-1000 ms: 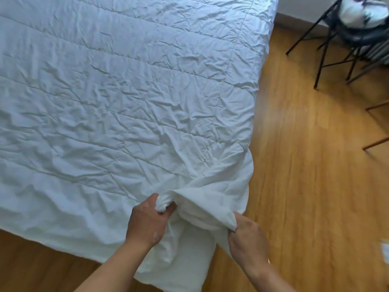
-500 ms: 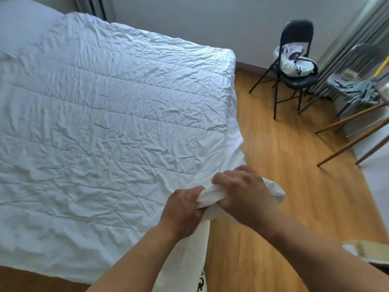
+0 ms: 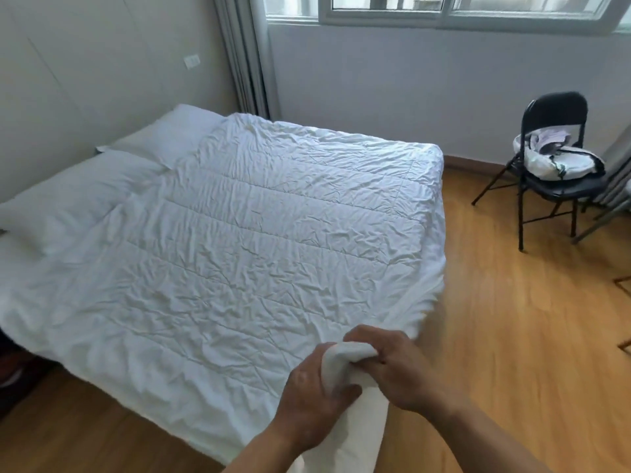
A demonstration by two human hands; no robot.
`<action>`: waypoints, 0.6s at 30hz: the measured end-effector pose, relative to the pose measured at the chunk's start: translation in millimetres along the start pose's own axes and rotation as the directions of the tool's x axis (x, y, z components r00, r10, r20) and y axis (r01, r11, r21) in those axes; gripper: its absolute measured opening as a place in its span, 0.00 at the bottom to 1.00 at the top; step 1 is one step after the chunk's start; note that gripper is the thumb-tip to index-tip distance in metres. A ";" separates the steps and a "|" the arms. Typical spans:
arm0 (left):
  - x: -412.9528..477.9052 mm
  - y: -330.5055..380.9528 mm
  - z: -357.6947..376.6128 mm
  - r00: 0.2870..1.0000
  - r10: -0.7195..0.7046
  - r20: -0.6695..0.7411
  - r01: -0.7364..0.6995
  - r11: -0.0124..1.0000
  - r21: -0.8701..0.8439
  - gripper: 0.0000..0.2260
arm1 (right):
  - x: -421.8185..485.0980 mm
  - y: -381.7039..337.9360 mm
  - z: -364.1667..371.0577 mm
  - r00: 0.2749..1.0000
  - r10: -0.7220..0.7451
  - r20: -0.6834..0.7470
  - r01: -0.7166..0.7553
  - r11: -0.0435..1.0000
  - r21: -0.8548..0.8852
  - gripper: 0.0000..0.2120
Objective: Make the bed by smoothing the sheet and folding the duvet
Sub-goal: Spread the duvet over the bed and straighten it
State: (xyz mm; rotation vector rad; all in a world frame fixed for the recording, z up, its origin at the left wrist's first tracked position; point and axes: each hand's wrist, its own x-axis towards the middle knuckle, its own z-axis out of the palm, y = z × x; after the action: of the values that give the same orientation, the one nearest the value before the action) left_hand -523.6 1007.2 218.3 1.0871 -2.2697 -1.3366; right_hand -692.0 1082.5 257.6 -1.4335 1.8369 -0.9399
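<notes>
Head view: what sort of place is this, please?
Most likely a bedroom in a home. A low bed with a white duvet and two pillows stands by the wall, a grey curtain hangs beside the window, and a black folding chair stands on the wood floor.

Duvet (image 3: pixel 259 240) on bed, chair (image 3: pixel 555 165) right.

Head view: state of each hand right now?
Left hand: closed, gripping the bunched duvet corner.
Right hand: closed, gripping the same corner.
</notes>
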 end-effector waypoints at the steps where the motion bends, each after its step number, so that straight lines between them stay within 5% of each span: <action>1: -1.2 8.8 -7.2 0.997 0.029 -0.065 -0.030 0.999 -0.015 0.19 | 4.7 -9.7 3.2 0.999 -0.038 0.014 0.038 0.999 -0.032 0.13; 9: 8.0 14.0 -99.1 0.956 0.114 -0.270 -0.098 0.993 0.071 0.05 | 43.8 -62.5 54.0 0.970 -0.108 -0.217 0.091 0.992 -0.086 0.13; 15: 5.3 -48.3 -184.1 0.949 -0.073 -0.307 0.040 0.993 -0.113 0.06 | 107.4 -89.1 115.1 0.997 -0.070 0.020 0.072 0.901 -0.428 0.32; 18: 1.7 -89.9 -235.6 0.934 -0.181 -0.307 0.110 0.966 -0.233 0.06 | 154.7 -126.6 159.2 0.994 -0.088 0.065 0.106 0.912 -0.396 0.20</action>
State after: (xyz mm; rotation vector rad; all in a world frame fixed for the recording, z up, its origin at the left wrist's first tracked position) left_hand -346.9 833.9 266.6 1.3117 -1.7947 -1.3047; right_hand -528.4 886.4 267.4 -1.7873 2.0185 -0.5874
